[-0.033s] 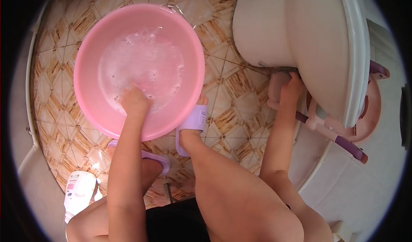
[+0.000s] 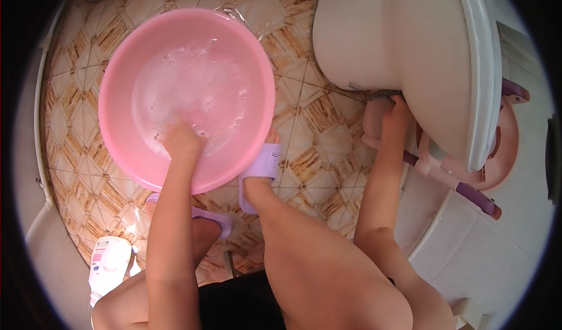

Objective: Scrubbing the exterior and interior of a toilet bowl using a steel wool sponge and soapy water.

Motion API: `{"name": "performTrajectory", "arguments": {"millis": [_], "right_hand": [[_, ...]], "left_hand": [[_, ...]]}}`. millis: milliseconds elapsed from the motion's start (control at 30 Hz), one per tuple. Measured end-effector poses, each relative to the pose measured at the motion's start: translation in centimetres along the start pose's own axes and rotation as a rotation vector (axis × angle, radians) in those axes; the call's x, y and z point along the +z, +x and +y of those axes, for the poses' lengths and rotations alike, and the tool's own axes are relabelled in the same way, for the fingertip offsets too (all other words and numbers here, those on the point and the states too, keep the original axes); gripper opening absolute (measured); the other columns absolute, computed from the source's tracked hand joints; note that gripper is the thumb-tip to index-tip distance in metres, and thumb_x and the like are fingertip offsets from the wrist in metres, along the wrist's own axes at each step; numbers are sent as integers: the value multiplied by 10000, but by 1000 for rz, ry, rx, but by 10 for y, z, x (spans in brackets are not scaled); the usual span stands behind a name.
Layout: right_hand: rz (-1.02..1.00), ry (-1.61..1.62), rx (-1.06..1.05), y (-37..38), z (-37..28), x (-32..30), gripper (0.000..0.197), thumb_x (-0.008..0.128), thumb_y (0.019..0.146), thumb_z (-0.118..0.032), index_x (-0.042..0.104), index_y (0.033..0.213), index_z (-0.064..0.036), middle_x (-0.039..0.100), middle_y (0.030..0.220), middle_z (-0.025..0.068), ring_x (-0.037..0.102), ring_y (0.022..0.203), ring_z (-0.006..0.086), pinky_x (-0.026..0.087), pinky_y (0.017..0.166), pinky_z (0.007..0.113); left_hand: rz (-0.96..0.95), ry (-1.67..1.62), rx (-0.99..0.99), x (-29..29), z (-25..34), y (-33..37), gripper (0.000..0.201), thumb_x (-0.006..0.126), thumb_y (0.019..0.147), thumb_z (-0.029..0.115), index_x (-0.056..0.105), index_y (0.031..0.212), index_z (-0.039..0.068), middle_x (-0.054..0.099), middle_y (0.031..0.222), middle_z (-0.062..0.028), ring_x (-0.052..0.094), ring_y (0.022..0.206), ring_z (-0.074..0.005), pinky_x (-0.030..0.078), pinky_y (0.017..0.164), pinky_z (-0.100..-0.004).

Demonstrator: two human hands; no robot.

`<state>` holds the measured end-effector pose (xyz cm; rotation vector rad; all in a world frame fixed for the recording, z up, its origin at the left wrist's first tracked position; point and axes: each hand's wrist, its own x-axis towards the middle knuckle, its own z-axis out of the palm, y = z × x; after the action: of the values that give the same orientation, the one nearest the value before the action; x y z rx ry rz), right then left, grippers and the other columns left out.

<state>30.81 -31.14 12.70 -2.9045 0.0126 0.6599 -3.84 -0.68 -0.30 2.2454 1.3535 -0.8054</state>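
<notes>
A large pink basin (image 2: 252, 55) stands on the floor, holding soapy water (image 2: 205, 84) with foam on its surface. My left hand (image 2: 182, 141) dips into the near side of this water. Its fingers are hidden under the foam, so what they hold, if anything, does not show. Far to the right, my right hand (image 2: 398, 116) reaches low beside the white toilet (image 2: 357, 37). It is at a pale pink object (image 2: 377, 116) tucked against the toilet's base, with something dark grey along its top. The fingers are partly hidden there, and their grip cannot be made out.
Patterned tiles (image 2: 325, 134) cover the floor. A white bottle (image 2: 110, 262) with a printed label stands at the lower left. My feet wear lilac slippers (image 2: 263, 163) close to the basin. Right of the toilet is a pink child's toilet seat (image 2: 503, 166) with purple handles.
The whole view has shifted very slightly. Both hands stay in the same places relative to the basin and the toilet.
</notes>
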Motion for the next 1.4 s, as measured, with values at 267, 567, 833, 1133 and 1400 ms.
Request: {"name": "performTrajectory", "arguments": {"millis": [267, 567, 833, 1133, 1400], "right_hand": [[652, 278, -421, -8, 20, 64, 310, 568, 906, -133, 575, 1139, 71, 586, 1191, 131, 529, 1086, 257, 414, 958, 371], [721, 662, -493, -52, -39, 70, 359, 563, 908, -86, 519, 1240, 41, 552, 1253, 126, 520, 1121, 270, 404, 968, 358], [581, 1343, 51, -24, -43, 68, 508, 524, 856, 74, 419, 1350, 28, 441, 1388, 142, 457, 1223, 255, 348, 1055, 348], [210, -29, -85, -54, -56, 75, 456, 594, 807, -32, 499, 1240, 74, 568, 1167, 316, 551, 1075, 430, 447, 925, 439], [391, -316, -918, -78, -86, 68, 435, 540, 791, -1, 556, 1223, -44, 588, 1187, 152, 548, 1042, 332, 477, 839, 431]], "left_hand": [[67, -22, 28, -3, 0, -5, 655, 790, 650, 305, 579, 1202, 23, 606, 1182, -198, 534, 1166, -346, 418, 986, -459], [25, 35, 19, 8, -3, 0, 655, 772, 665, 331, 585, 1199, 1, 605, 1191, -201, 550, 1144, -362, 452, 956, -453], [84, 79, 11, 9, 0, 1, 726, 760, 671, 335, 531, 1267, -11, 579, 1233, -222, 537, 1171, -369, 444, 973, -465], [-61, 21, 24, 14, -5, 6, 842, 767, 672, 364, 449, 1358, -7, 578, 1255, -202, 509, 1222, -339, 440, 985, -445], [-33, -6, -10, 6, 0, 2, 725, 773, 656, 312, 537, 1265, -4, 576, 1255, -196, 516, 1212, -332, 418, 1007, -449]]}}
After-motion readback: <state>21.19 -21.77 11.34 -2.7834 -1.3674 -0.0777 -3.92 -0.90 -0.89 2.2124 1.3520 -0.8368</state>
